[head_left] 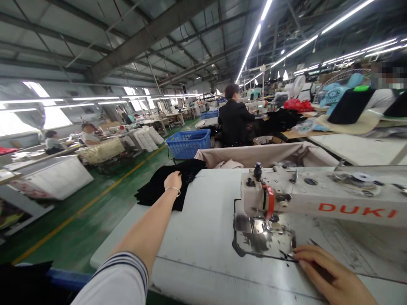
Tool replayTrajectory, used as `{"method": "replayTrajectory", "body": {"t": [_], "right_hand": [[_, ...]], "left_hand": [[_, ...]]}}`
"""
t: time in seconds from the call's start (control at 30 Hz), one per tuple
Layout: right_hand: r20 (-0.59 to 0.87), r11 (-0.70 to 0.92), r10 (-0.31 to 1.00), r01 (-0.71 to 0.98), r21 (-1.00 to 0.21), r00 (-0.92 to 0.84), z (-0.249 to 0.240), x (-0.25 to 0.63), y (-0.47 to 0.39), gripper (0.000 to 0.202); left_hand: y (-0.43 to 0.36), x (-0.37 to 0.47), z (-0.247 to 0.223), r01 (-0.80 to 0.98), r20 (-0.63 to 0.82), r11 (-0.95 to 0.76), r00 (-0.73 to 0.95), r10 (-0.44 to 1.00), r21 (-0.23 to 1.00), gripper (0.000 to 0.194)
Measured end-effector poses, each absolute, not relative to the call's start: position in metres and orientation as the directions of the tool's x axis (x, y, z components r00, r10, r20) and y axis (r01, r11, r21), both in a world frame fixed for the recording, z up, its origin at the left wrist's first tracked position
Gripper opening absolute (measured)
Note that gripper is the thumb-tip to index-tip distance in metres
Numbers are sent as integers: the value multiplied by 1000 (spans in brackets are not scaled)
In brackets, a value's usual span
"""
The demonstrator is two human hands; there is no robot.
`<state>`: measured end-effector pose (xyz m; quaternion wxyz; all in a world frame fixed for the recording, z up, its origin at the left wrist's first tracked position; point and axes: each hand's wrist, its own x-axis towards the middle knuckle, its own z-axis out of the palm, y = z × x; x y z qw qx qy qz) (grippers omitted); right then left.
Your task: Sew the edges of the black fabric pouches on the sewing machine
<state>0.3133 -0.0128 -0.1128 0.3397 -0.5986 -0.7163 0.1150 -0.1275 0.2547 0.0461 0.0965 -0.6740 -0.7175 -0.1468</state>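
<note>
My left hand (173,181), a bracelet at its wrist, reaches out to a stack of black fabric pieces (155,186) at the far left corner of the sewing table (203,237). Its fingers are curled down on the cloth near the stack's right side, and the fingertips are partly hidden. Beside the needle plate of a white sewing machine (305,195), my right hand (327,271) rests low over the table. Its thumb and forefinger come together at a small dark metal piece (288,255), too small to name.
Behind the table stands a cloth-lined bin (267,154). A blue plastic basket (188,144) is on the green floor beyond. A co-worker in black (234,116) sits ahead. At the right are black thread cones (349,106) and a blue fan (333,95).
</note>
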Motion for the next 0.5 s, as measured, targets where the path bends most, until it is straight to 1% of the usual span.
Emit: {"method": "replayTrajectory", "body": {"t": [0.07, 0.17, 0.23, 0.33, 0.37, 0.4, 0.43, 0.5], "right_hand": [[344, 243, 938, 772, -587, -33, -110, 312, -14, 28], [324, 231, 946, 756, -613, -27, -108, 314, -16, 30], [330, 229, 944, 756, -613, -18, -105, 313, -19, 31], [415, 290, 909, 775, -562, -39, -89, 293, -25, 26], [447, 341, 891, 768, -543, -80, -79, 279, -26, 25], [452, 415, 877, 732, -540, -164, -67, 261, -27, 26], [431, 477, 866, 682, -555, -254, -54, 240, -27, 33], [436, 560, 827, 588, -584, -354, -27, 196, -23, 56]], "left_hand": [[242, -128, 67, 997, 417, 10, -42, 908, 77, 28], [199, -125, 92, 994, 499, -104, 69, 864, 43, 33], [159, -121, 103, 982, 498, -186, 153, 854, 17, 33], [97, -113, 122, 958, 475, -288, 249, 844, 9, 31], [79, -111, 131, 948, 460, -316, 271, 846, 22, 29], [64, -108, 142, 937, 427, -346, 295, 855, 46, 26], [52, -104, 154, 919, 363, -383, 327, 872, 92, 23], [34, -98, 179, 867, 162, -434, 404, 900, 245, 18]]}}
